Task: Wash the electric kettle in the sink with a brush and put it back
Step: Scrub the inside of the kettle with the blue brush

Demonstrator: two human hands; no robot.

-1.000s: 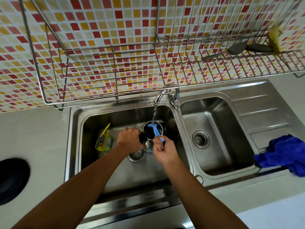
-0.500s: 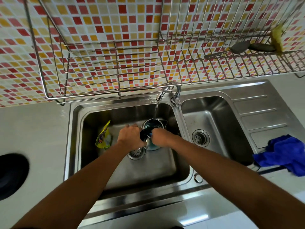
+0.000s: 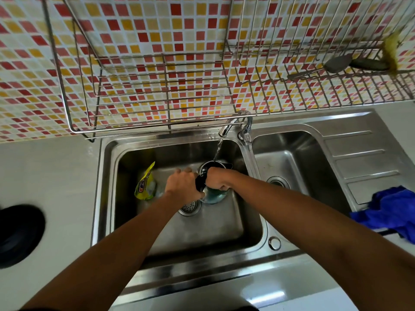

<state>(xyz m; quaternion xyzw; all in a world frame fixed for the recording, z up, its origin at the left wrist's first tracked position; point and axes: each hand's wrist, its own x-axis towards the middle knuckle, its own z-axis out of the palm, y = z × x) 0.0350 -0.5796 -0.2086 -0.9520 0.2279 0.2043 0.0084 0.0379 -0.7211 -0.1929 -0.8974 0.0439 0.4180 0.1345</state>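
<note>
My left hand (image 3: 183, 184) is closed around the black handle of the kettle (image 3: 212, 194), which stands in the left basin of the sink (image 3: 105, 176), just beyond the drain (image 3: 189, 207). My right hand (image 3: 216, 179) reaches over the kettle's mouth with fingers curled down; I cannot tell what it grips. Left of the kettle a yellow packet (image 3: 146, 184) leans on the basin wall. Beyond the kettle the faucet (image 3: 226, 127) runs water into it. Farther back hangs a wire rack (image 3: 161, 90).
</note>
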